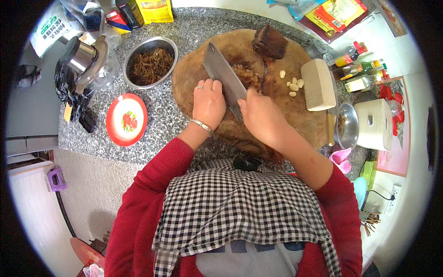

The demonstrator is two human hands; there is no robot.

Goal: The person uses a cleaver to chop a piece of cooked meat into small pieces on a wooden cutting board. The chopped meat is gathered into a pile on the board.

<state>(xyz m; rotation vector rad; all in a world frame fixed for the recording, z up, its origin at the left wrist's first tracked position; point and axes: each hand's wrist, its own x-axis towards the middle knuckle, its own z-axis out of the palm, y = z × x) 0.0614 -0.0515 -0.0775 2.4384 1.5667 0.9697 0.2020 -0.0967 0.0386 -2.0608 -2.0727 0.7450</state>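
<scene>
My right hand [261, 117] grips the handle end of a broad steel cleaver [223, 71], whose blade slants across a round wooden chopping board [193, 76]. Close against the blade's left side, my left hand [209, 102] rests on the board with its fingers curled under. Whatever lies beneath those fingers is hidden. Chopped brown food [250, 78] lies just right of the blade. A dark brown block of food [270, 42] sits at the board's far edge. Several peeled garlic cloves [294, 85] are scattered on the right, beside a pale rectangular block [319, 85].
Left of the board stand a steel bowl [126, 65] of shredded brown food and a red-rimmed plate [112, 119]. Bottles [358, 83], a metal bowl [349, 126] and a white appliance [375, 124] line the right wall. Packets [155, 10] stand at the back of the speckled counter [162, 117].
</scene>
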